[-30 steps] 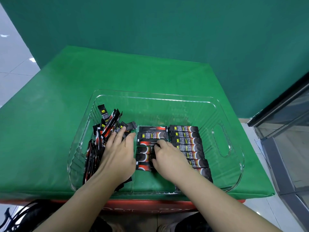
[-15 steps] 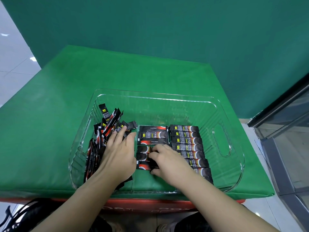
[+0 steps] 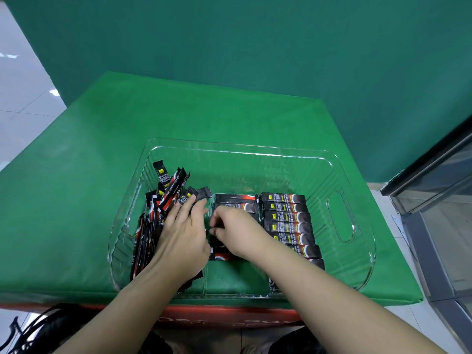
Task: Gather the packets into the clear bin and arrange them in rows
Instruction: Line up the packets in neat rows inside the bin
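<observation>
Packets (image 3: 231, 252) lie beneath right hand (image 3: 236, 232) curled fingers (image 3: 217, 222).

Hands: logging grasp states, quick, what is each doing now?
Left hand: open, fingers resting on the loose packets.
Right hand: fingers curled at the middle row; grip cannot be told.

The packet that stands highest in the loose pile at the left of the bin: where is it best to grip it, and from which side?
Probably by its free top end, from above. That packet leans upright above the loose pile inside the clear bin; its lower part is buried among the others, so a thumb-and-finger pinch across the flat faces suits it.
</observation>
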A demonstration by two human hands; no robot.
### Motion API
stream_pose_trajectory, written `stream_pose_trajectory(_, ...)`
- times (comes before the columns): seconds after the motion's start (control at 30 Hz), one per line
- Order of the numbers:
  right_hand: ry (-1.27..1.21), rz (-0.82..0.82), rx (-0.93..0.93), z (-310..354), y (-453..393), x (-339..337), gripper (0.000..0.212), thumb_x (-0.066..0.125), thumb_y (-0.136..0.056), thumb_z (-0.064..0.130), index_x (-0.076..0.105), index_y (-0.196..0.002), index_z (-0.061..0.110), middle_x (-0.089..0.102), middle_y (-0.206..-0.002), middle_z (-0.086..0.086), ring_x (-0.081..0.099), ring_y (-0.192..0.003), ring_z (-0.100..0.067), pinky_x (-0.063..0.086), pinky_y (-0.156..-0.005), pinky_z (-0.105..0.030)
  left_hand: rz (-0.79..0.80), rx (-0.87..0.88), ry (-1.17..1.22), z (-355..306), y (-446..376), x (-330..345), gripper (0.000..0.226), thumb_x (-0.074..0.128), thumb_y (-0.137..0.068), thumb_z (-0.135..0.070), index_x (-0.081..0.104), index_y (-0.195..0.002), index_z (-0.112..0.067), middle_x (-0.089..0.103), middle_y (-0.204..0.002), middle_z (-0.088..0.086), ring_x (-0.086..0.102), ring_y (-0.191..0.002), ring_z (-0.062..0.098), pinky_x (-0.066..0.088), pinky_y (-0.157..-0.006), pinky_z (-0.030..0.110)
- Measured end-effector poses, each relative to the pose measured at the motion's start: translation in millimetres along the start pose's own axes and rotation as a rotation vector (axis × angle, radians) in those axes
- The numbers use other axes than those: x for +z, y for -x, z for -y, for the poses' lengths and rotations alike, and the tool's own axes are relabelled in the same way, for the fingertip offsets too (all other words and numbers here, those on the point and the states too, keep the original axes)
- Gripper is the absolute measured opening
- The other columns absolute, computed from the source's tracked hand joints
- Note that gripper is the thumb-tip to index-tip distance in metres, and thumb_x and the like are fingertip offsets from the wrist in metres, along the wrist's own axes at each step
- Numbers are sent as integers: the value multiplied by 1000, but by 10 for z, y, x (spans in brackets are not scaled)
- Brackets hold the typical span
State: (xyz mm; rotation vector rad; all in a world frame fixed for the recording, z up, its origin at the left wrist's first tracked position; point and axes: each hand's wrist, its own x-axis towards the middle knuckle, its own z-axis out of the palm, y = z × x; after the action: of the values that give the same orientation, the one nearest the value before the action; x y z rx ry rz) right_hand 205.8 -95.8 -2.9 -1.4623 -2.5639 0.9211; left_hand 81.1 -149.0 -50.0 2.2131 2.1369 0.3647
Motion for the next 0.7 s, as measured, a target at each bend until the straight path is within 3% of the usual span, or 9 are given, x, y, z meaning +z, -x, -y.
stream_pose_trajectory(0.07, -20, 52, 28, 54, -81, 34, 6, 59, -90, 14, 53, -91, 15, 61, -99, -6, 51, -89, -21, 36, -71, -27, -25, 11, 2, 0, -6, 5, 82, 79, -48, -9, 51, -123, 10, 60, -124, 20, 51, -125, 34, 28, -105, 46)
stream_pose_trajectory(0.13, -64, 64, 62, 71, -141, 90, 19, 60, -87, 10, 45, -78, 19, 55, -91, -3, 48, -83, -20, 35, -69, -27, -39, 14, 0, 8, -9, 17, 86, 81, -43, -9, 51, -121, 11, 62, -120, 21, 54, -121, 35, 31, -103, 47)
stream_pose_trajectory(0.23, -150, 12, 117, 46, -179, 154, 31, 56, -86, 7, 38, -69, 24, 54, -85, -1, 48, -80, -19, 34, -66, -26, -57, 7, -10, 21, -4, 38, 87, 80, -44, -11, 50, -123, 10, 61, -121, 20, 53, -123, 34, 26, -111, 39)
stream_pose_trajectory(0.37, -278, -3, 159, -10, -169, 165, 11, 57, -89, 8, 56, -89, 19, 52, -77, 8, 50, -80, -14, 36, -64, -20, -38, -13, 6, 12, -2, 49, 82, 79, -56, -16, 47, -129, 6, 58, -128, 16, 45, -131, 30, 20, -113, 39)
stream_pose_trajectory(0.43, -320, -2, 169, -36, -157, 147, 16, 58, -90, 10, 63, -105, 13, 57, -85, 5, 52, -82, -12, 41, -72, -20, -40, -5, 1, 10, -9, 45, 81, 82, -58, -23, 49, -127, 4, 59, -127, 14, 46, -131, 30, 23, -112, 40)
stream_pose_trajectory(0.53, -362, -21, 178, -69, -135, 111, 17, 57, -92, 12, 67, -105, 11, 63, -92, 0, 55, -83, -13, 42, -75, -21, -30, 6, -40, 13, -9, 40, 82, 87, -55, -33, 53, -122, 1, 63, -121, 12, 50, -127, 30, 30, -106, 44)
stream_pose_trajectory(0.7, -395, -62, 184, -134, -139, 49, 13, 57, -92, 16, 62, -82, 21, 56, -70, 9, 52, -69, -11, 39, -65, -22, -49, 17, 16, -16, 6, 5, 67, 69, -80, -40, 44, -134, -10, 50, -138, 4, 20, -144, 23, -3, -112, 32)
